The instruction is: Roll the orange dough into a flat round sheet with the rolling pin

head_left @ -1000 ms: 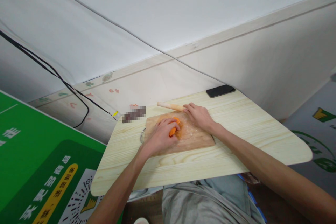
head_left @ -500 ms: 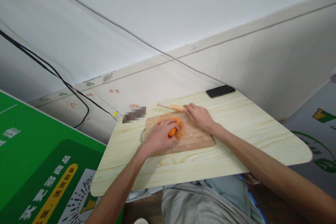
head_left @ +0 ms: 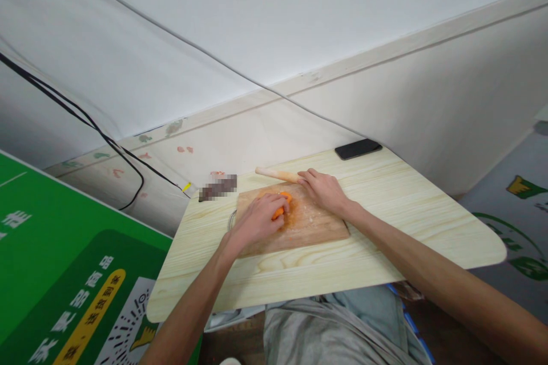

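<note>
A wooden cutting board [head_left: 319, 228] lies on the table, its surface stained orange and dotted with pale specks. My left hand [head_left: 259, 217] is over its left half, with curled fingers closed on a bright orange lump [head_left: 279, 212]. The fingers partly cover this soft-looking lump, and I cannot tell exactly what it is. Along the far edge of the board rests a pale wooden rolling pin [head_left: 276, 174] with an orange tinge. My right hand [head_left: 323, 189] grips its right end, which is hidden under the fingers.
A black phone [head_left: 358, 149] lies at the table's back right. Near the back left corner is a pixelated dark object [head_left: 218, 187]. A metal ring handle [head_left: 232, 220] shows at the board's left side. Cables run along the wall, and a green printed panel [head_left: 85, 239] stands left.
My left hand has drawn slightly left and toward me, its fingers closing further round the orange lump. My right hand and the rolling pin have stayed in place.
</note>
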`<state>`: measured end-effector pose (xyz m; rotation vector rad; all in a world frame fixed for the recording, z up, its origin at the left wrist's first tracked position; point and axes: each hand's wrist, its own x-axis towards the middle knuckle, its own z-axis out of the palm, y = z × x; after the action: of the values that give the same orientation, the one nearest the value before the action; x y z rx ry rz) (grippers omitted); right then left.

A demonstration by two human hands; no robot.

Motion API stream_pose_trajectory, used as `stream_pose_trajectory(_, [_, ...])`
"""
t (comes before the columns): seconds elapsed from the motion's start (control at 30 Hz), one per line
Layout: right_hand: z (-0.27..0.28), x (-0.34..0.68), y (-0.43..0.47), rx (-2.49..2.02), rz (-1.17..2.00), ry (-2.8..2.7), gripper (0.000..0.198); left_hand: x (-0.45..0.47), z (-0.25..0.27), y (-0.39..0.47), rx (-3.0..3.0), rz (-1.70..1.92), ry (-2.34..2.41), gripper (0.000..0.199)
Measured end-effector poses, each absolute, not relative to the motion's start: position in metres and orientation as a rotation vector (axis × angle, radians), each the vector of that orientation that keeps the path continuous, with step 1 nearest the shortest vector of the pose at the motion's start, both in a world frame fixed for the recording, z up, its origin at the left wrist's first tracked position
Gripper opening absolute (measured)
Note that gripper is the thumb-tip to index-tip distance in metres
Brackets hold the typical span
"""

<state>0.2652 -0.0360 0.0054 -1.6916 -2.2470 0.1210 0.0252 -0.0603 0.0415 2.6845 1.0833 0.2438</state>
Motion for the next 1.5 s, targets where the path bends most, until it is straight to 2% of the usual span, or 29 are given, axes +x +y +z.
stream_pose_trajectory(0.43, [0.007,0.264,-0.036,-1.703,0.124,-2.255,0.046,0.027,0.044,-0.06,2.748,0.3,1.132,0.024])
stream_pose_trajectory(0.6, [0.007,0.264,-0.036,-1.698,0.125,-2.26,0.046,0.034,0.043,-0.064,2.825,0.222,1.247,0.009])
stream_pose_trajectory(0.83, [0.002,0.265,-0.034,-1.678,0.09,-2.255,0.045,0.034,0.045,-0.055,2.773,0.147,1.24,0.02])
stream_pose_trajectory(1.03, [-0.001,0.265,-0.033,-1.663,0.07,-2.25,0.044,0.034,0.054,-0.043,2.736,0.131,1.228,0.022])
stream_pose_trajectory(1.5, [-0.002,0.265,-0.033,-1.656,0.066,-2.229,0.044,-0.002,0.067,-0.017,2.466,0.627,1.125,0.017])
